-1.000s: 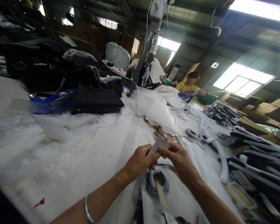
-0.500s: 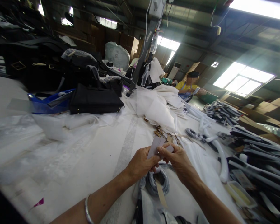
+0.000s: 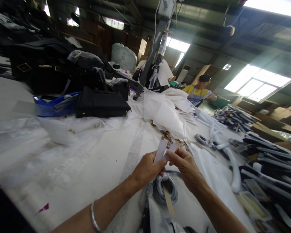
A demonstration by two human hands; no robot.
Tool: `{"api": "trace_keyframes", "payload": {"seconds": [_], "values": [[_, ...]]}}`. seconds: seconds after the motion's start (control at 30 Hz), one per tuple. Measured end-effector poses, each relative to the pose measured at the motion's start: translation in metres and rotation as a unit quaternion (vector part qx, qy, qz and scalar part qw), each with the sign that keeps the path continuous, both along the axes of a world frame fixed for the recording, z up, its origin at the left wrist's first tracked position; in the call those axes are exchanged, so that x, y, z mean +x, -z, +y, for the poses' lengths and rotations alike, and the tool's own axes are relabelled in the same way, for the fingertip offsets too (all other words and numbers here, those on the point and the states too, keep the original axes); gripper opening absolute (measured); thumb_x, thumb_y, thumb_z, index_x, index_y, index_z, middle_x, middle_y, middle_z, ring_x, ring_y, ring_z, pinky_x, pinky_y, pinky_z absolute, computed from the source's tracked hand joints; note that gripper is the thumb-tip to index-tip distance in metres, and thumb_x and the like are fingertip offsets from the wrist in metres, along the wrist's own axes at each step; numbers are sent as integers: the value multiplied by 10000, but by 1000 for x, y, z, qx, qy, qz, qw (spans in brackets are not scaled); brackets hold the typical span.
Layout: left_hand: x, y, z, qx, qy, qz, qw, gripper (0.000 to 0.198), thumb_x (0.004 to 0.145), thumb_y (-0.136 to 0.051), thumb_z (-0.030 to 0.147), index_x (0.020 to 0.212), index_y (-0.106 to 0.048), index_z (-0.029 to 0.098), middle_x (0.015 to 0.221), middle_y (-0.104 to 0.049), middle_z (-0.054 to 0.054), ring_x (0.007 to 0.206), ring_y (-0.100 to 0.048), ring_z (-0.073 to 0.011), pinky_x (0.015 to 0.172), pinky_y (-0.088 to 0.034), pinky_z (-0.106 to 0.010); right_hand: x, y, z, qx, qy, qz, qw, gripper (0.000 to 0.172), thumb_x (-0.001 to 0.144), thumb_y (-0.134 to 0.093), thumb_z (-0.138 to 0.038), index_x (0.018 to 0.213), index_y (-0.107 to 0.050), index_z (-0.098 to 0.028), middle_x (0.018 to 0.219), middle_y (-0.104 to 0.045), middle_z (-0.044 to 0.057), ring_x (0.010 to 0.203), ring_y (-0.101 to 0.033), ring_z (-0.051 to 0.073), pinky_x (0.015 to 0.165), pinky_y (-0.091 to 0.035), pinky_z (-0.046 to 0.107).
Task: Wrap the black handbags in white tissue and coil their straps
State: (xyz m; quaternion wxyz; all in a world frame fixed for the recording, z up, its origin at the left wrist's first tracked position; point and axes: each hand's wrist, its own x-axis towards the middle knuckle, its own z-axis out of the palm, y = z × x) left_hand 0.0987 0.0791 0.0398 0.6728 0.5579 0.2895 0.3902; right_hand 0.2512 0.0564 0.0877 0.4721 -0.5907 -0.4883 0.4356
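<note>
Hands (image 3: 147, 167) hold white strips (image 3: 161, 150) — upper edges free, tabletop (image 3: 104, 161) spreading left.

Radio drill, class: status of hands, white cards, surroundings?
Left hand holds white card. Right hand pinches second card. Coil on table, just below hands in view.

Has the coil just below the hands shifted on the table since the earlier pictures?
No. Judged against the grey strip along the table, the coil lies in the same place, to its right.
</note>
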Motion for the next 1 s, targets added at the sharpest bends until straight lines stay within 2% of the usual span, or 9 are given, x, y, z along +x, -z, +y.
{"api": "trace_keyframes", "payload": {"seconds": [0.07, 0.13, 0.4, 0.47, 0.57, 0.67, 0.77, 0.83, 1.0], "values": [[0, 0, -1, -4, 10, -7, 1000, 306, 869, -590, 412, 990, -644, 136, 717, -618, -1, 560, -561, -104, 544, -479, -214, 0, 0, 0, -1, -22, 14, 1000, 318, 707, -797, -483, 787, -701, -191, 715, -637, -2, 639, -500, 136, 620, -399, 278], [0, 0, -1, -8, 20, -6, 1000, 306, 873, -574, 397, 1006, -651, 132, 708, -611, -2, 562, -555, -107, 541, -478, -218, -1, 0, 0, -8, -49, 25, 998, 302, 741, -776, -479, 784, -702, -190, 707, -632, -3, 640, -513, 140, 624, -403, 284], [1, 3, -3, -21, 47, 35, 998, 279, 860, -560, 404, 859, -633, 135, 638, -593, 3, 500, -539, -115, 487, -433, -222, -9, -1, -4, -52, -111, 47, 991, 382, 755, -736, -552, 758, -674, -175, 597, -612, -2, 501, -534, 153, 531, -411, 303], [0, 1, -4, -9, 52, 41, 998, 279, 864, -556, 401, 831, -627, 133, 623, -585, 4, 491, -531, -113, 478, -418, -217, -8, -1, -4, -45, -95, 47, 993, 389, 725, -765, -545, 695, -648, -176, 576, -604, -2, 507, -540, 157, 545, -417, 309], [0, -2, -5, 7, 43, 27, 999, 329, 867, -573, 466, 912, -632, 145, 688, -582, 9, 539, -533, -115, 501, -435, -221, -5, -1, -2, -21, -54, 37, 998, 358, 695, -809, -488, 668, -637, -175, 615, -617, 5, 578, -554, 163, 599, -425, 313], [1, -1, -3, 23, -13, 29, 999, 353, 846, -609, 497, 946, -621, 159, 771, -585, 4, 613, -541, -127, 536, -440, -226, 0, 2, 2, -1, 6, 22, 1000, 350, 668, -830, -475, 677, -654, -173, 637, -602, -2, 619, -522, 151, 623, -406, 300], [2, 5, 1, 37, -76, 32, 996, 292, 843, -614, 449, 871, -605, 158, 761, -593, 2, 667, -541, -134, 576, -413, -222, 6, 7, 4, 2, 50, 18, 999, 371, 640, -841, -495, 690, -661, -175, 629, -571, -12, 603, -466, 134, 582, -365, 282], [2, 9, 3, 21, -81, 22, 996, 297, 846, -607, 458, 846, -591, 161, 734, -586, 11, 647, -516, -125, 569, -386, -217, 8, 10, 4, -7, 40, 24, 999, 382, 644, -839, -505, 689, -649, -176, 629, -562, -14, 592, -452, 127, 561, -351, 273], [2, 12, 5, -63, -20, -26, 997, 456, 854, -564, 611, 783, -540, 161, 632, -490, 44, 539, -376, -86, 496, -280, -210, 3, 10, -2, -28, -30, 83, 996, 392, 675, -825, -506, 792, -663, -168, 700, -588, -9, 619, -494, 123, 566, -386, 252]]}}
